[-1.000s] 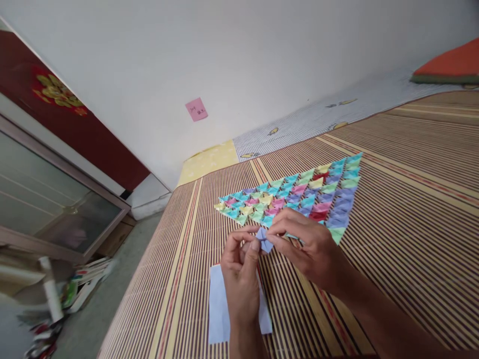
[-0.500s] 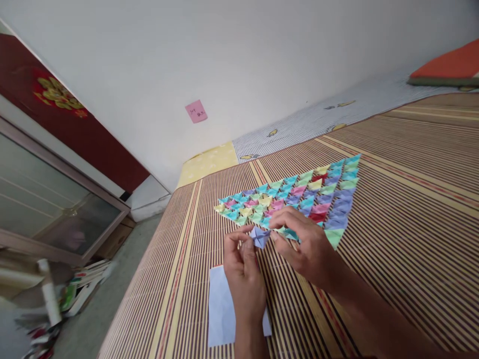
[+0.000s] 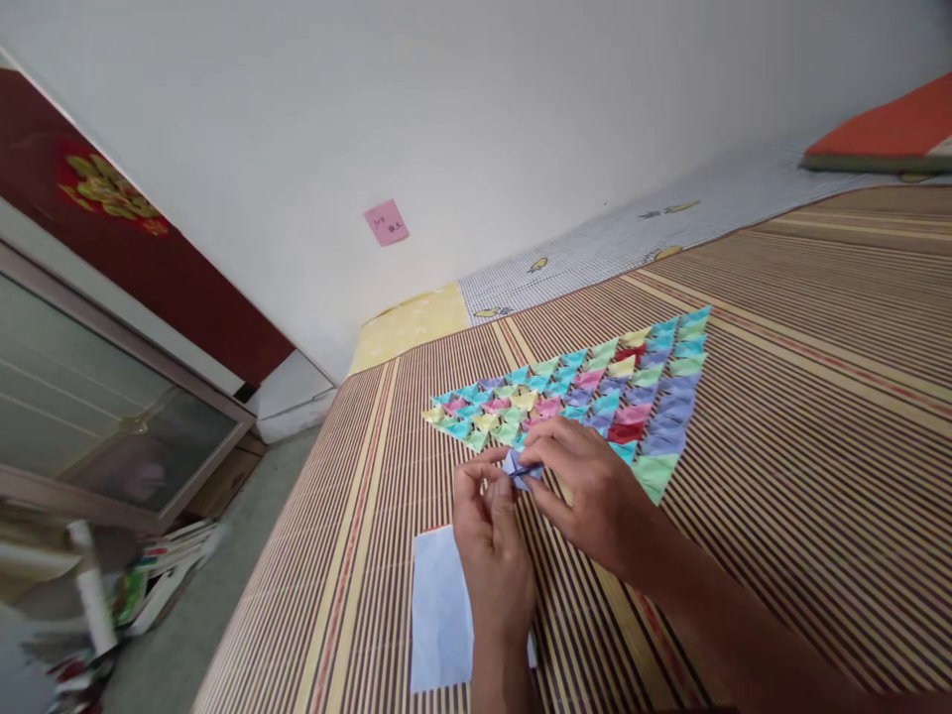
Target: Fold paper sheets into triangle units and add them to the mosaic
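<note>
The fingers of the left hand and right hand pinch a small folded purple paper between them. Just beyond the fingers lies a triangle of colourful paper pieces; nearer than the fingers, a pale sheet on striped matting.

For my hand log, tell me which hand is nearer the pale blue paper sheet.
Left: the left hand partly hides the pale blue paper sheet; the right hand is farther off, up and to its right.

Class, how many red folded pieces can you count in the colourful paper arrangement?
2: one red piece near the far edge, another red piece nearer the right hand. More may be hidden behind that hand.
</note>
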Demonstrator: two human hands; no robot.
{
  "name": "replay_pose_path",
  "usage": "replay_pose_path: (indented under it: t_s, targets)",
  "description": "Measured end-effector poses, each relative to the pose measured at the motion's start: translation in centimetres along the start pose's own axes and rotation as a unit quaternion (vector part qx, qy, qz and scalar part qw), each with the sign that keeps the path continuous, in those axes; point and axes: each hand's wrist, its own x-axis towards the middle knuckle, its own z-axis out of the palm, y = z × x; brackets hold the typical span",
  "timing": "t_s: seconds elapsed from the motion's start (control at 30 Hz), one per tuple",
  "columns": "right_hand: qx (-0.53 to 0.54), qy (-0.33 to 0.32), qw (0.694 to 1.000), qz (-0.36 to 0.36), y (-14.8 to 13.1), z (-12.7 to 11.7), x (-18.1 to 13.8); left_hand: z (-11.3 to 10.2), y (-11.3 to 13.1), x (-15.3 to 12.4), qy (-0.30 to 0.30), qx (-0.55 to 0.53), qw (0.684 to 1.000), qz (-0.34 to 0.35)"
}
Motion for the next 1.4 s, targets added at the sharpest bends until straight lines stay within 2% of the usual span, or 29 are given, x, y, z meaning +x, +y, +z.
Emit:
replay_pose_path:
  t_s: [0.13, 0.23, 0.3, 0.37, 0.47, 0.57, 0.73, 0.9, 1.03, 1.1, 1.2, 1.4]
  targets:
    - [-0.062, -0.001, 0.998, -0.020, 0.1, 0.2, -0.2, 0.4, 0.5, -0.3, -0.011, 0.037, 0.999, 0.024]
    - [-0.071, -0.004, 0.997, -0.023, 0.3, 0.1, -0.2, 0.6, 0.5, -0.4, -0.011, -0.001, 1.000, 0.019]
    - [-0.067, -0.002, 0.997, -0.026, 0.3, 0.0, -0.2, 0.7, 0.2, -0.3, 0.009, -0.069, 0.997, -0.022]
    - [-0.068, 0.009, 0.997, -0.034, 0.3, 0.1, -0.2, 0.8, -0.1, -0.1, 0.026, -0.154, 0.983, -0.097]
    - [-0.080, 0.013, 0.996, -0.041, 0.2, 0.3, -0.2, 1.1, -0.5, 0.3, -0.007, -0.284, 0.935, -0.210]
    - [-0.092, -0.007, 0.995, -0.036, 0.2, 0.5, -0.3, 1.5, -0.6, 0.3, -0.027, -0.345, 0.909, -0.230]
    - [-0.095, -0.038, 0.994, -0.029, 0.8, 0.9, -0.5, 2.0, -1.1, 0.0, 0.007, -0.345, 0.909, -0.235]
    - [-0.036, -0.051, 0.998, -0.013, 0.9, 1.0, -0.6, 1.8, -1.5, 0.5, 0.066, -0.389, 0.872, -0.288]
    - [0.065, -0.036, 0.997, 0.009, 1.0, -0.3, -0.1, 1.4, -1.1, 1.1, 0.034, -0.407, 0.858, -0.313]
    - [0.091, -0.020, 0.996, 0.006, 1.3, -1.1, 0.2, 1.2, -0.8, 1.2, 0.036, -0.405, 0.854, -0.324]
    - [0.098, -0.010, 0.995, 0.008, 1.7, -1.9, 0.3, 1.0, -0.4, 1.3, 0.054, -0.394, 0.852, -0.340]
    - [0.101, -0.039, 0.994, 0.006, 0.8, -1.4, 0.2, 1.0, -0.7, 1.1, 0.021, -0.385, 0.861, -0.332]
